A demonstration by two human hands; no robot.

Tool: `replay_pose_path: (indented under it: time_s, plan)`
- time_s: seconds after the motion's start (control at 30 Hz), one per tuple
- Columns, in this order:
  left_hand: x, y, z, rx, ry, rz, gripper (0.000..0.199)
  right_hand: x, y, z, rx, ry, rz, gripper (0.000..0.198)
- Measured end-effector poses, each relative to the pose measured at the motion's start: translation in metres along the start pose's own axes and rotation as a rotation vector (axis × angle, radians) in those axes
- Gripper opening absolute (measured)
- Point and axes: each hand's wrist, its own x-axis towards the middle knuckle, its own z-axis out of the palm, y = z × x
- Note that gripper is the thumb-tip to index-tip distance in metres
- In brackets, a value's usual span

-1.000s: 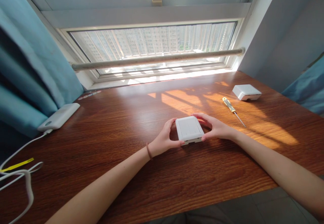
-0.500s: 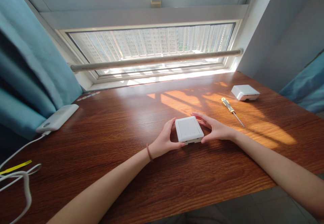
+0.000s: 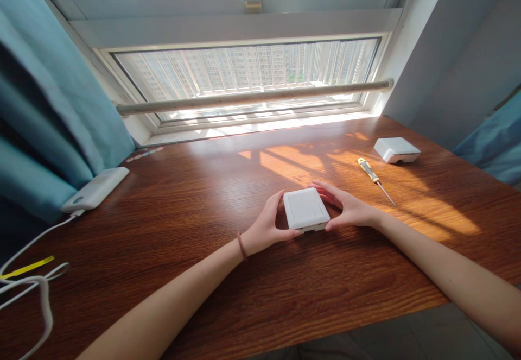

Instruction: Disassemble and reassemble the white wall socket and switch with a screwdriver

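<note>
A white square wall-switch box (image 3: 306,208) rests on the brown wooden table between my hands, its flat panelled face up. My left hand (image 3: 272,224) grips its left side, thumb at the near corner and fingers along the far left edge. On the other side, my right hand (image 3: 344,207) holds the right edge, thumb at the near right corner and fingers curled behind. A brown band circles my left wrist. Beyond my right hand lies a screwdriver (image 3: 369,171) with a yellow and grey handle. Further back sits a second white box (image 3: 396,149) of similar shape.
A white power bank (image 3: 96,189) with a cable plugged in lies at the left by a blue curtain (image 3: 52,77). White cable loops (image 3: 44,300) and a yellow strip (image 3: 30,267) are at the left edge. A rail (image 3: 256,98) crosses the window behind the wooden table (image 3: 195,186).
The whole view has shifted very slightly. My hands and the white box keep the same places on the table.
</note>
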Motion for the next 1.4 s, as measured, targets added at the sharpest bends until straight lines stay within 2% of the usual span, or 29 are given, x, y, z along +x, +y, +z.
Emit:
replay_pose_path:
  time_s: [0.87,1.23,1.4]
  plan:
    - [0.0014,0.0005,-0.0010,-0.007,-0.019,0.041,0.090,0.0001,0.0003,-0.0028,-0.070,0.035,0.003,0.111]
    - [0.0021,-0.0027,-0.0013,0.067,-0.027,0.049,0.092,-0.0014,-0.0051,-0.0061,-0.180,-0.016,-0.047,0.092]
    - [0.0025,-0.0050,-0.0015,0.096,-0.021,0.061,0.091,-0.0011,-0.0052,-0.0061,-0.173,-0.010,-0.046,0.093]
